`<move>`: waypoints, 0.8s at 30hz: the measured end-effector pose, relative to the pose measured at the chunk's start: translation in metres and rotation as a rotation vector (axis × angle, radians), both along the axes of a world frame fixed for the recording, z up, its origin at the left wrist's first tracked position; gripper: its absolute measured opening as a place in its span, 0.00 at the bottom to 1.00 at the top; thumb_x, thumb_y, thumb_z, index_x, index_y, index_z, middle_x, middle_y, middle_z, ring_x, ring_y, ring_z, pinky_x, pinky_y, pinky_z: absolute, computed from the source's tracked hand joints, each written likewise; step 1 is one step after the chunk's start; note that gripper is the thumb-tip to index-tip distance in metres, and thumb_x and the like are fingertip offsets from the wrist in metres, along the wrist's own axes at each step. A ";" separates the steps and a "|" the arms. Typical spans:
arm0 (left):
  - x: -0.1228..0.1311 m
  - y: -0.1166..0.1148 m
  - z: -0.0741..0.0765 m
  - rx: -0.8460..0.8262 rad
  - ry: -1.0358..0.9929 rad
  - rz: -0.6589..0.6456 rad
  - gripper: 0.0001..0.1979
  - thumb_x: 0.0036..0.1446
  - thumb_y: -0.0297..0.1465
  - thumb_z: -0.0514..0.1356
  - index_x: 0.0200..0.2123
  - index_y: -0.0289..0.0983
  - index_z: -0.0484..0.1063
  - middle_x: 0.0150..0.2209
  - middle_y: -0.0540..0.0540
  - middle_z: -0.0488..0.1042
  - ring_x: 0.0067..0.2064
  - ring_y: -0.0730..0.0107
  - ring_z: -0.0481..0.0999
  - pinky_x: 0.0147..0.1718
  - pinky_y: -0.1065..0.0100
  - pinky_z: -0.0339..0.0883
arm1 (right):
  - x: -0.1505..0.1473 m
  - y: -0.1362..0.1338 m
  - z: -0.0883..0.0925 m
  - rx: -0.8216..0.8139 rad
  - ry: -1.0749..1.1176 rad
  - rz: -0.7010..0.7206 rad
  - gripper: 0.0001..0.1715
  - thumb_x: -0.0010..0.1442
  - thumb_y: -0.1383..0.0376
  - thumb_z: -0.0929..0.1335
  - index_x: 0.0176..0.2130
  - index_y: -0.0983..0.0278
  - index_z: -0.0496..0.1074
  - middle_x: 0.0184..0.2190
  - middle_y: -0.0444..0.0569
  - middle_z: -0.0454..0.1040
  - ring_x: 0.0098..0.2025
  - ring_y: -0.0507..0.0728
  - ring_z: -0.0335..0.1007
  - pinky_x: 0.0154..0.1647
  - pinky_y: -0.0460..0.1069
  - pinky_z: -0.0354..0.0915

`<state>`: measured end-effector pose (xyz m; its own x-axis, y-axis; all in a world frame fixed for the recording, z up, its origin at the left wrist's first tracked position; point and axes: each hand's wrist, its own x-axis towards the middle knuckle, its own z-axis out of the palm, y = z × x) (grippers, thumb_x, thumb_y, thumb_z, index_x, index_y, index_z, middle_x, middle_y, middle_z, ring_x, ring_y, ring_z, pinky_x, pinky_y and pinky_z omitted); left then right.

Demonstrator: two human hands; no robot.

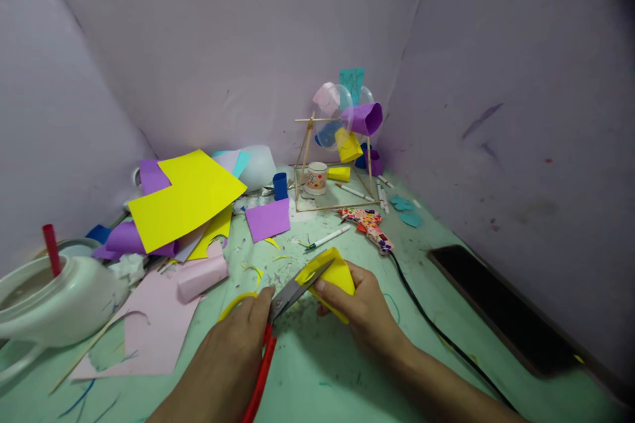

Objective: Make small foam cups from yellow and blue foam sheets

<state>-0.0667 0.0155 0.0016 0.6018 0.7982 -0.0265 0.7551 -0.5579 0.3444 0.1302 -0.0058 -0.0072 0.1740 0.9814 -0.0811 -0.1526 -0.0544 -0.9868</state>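
Observation:
In the head view, my left hand [229, 351] grips a pair of scissors [285, 301] with one red and one yellow handle loop. Its blades are parted and reach over a small folded piece of yellow craft foam [344, 271]. My right hand [366, 307] pinches that piece, thumb on the near side; some fingers are hidden behind it. Just beyond lie a white marker [327, 238] with a green tip and small yellow offcuts [258, 272]. A patterned glue gun [367, 225] with a black cord rests past my right hand.
At the back stands a wooden stick frame [370, 168] bearing a clear-disc wheel with coloured foam cups. A paper cup [316, 178] sits inside its base. Yellow sheets [188, 205] are piled left, behind a white teapot-like vessel [84, 301]. A dark phone [501, 310] lies right.

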 end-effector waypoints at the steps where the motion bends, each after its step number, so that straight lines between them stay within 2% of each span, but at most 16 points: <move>1: 0.000 0.000 0.000 -0.001 0.013 -0.009 0.27 0.53 0.23 0.44 0.58 0.33 0.59 0.49 0.34 0.72 0.46 0.56 0.74 0.45 0.54 0.68 | 0.000 0.000 0.000 0.000 0.001 0.001 0.15 0.46 0.59 0.72 0.31 0.68 0.72 0.23 0.43 0.70 0.21 0.50 0.64 0.23 0.46 0.66; 4: -0.001 0.002 0.000 0.008 0.027 -0.027 0.27 0.53 0.24 0.46 0.57 0.34 0.60 0.45 0.35 0.74 0.43 0.57 0.75 0.42 0.57 0.70 | -0.001 0.001 -0.001 0.009 0.021 0.009 0.14 0.46 0.60 0.72 0.31 0.68 0.72 0.23 0.43 0.70 0.22 0.50 0.64 0.23 0.46 0.67; 8: -0.004 0.005 -0.005 0.081 -0.071 -0.031 0.25 0.53 0.25 0.47 0.55 0.38 0.63 0.42 0.39 0.76 0.41 0.60 0.76 0.40 0.61 0.71 | -0.001 0.001 -0.002 0.005 0.030 0.015 0.14 0.47 0.60 0.71 0.32 0.68 0.72 0.24 0.44 0.70 0.23 0.51 0.64 0.24 0.47 0.67; 13: -0.006 0.008 -0.012 0.086 -0.122 -0.075 0.24 0.53 0.26 0.49 0.55 0.40 0.63 0.43 0.40 0.76 0.42 0.60 0.76 0.41 0.62 0.71 | 0.000 0.001 0.000 0.002 -0.006 0.032 0.14 0.46 0.60 0.70 0.32 0.68 0.72 0.24 0.45 0.70 0.23 0.51 0.64 0.24 0.48 0.67; 17: -0.007 0.008 -0.017 0.192 -0.124 -0.088 0.28 0.52 0.23 0.46 0.57 0.38 0.59 0.48 0.36 0.72 0.47 0.58 0.73 0.44 0.58 0.69 | -0.004 0.000 0.000 -0.026 -0.089 0.090 0.14 0.46 0.62 0.69 0.33 0.69 0.72 0.25 0.46 0.71 0.23 0.52 0.63 0.25 0.48 0.66; 24: 0.000 0.004 -0.002 -0.041 0.026 -0.037 0.26 0.55 0.24 0.43 0.58 0.32 0.57 0.47 0.34 0.71 0.47 0.57 0.73 0.46 0.54 0.67 | -0.010 0.000 -0.004 -0.017 -0.078 0.072 0.11 0.47 0.63 0.69 0.33 0.67 0.72 0.25 0.45 0.71 0.23 0.51 0.63 0.24 0.47 0.65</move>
<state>-0.0664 0.0198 -0.0002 0.6294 0.7735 -0.0745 0.7432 -0.5713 0.3481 0.1201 -0.0061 -0.0110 0.1098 0.9901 -0.0872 -0.0708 -0.0797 -0.9943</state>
